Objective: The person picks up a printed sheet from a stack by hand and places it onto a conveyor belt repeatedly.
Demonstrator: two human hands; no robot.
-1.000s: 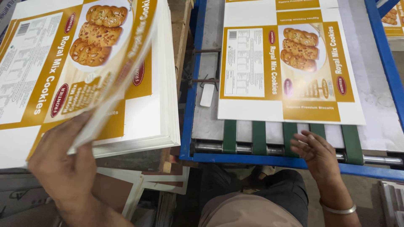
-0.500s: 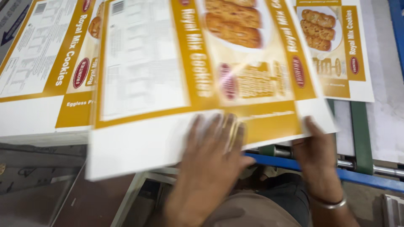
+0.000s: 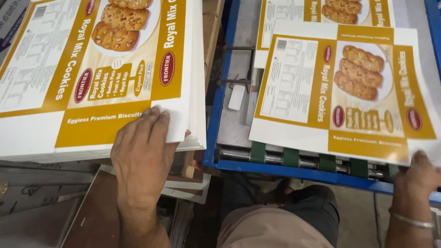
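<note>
Cardboard sheet, printed yellow and white with biscuits, lies flat on the blue feed table over green belts, partly covering another sheet further in; right hand touches its near corner, grip itself not clear. Left hand rests flat with fingers on the thick stack at left, nothing clasped. One sheet looks placed, many left on the stack.

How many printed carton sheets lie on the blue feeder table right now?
2 visible. The near sheet lies skewed over the green rollers, the right hand at its corner. The far sheet sits behind it, partly covered; more may be hidden underneath.
</note>
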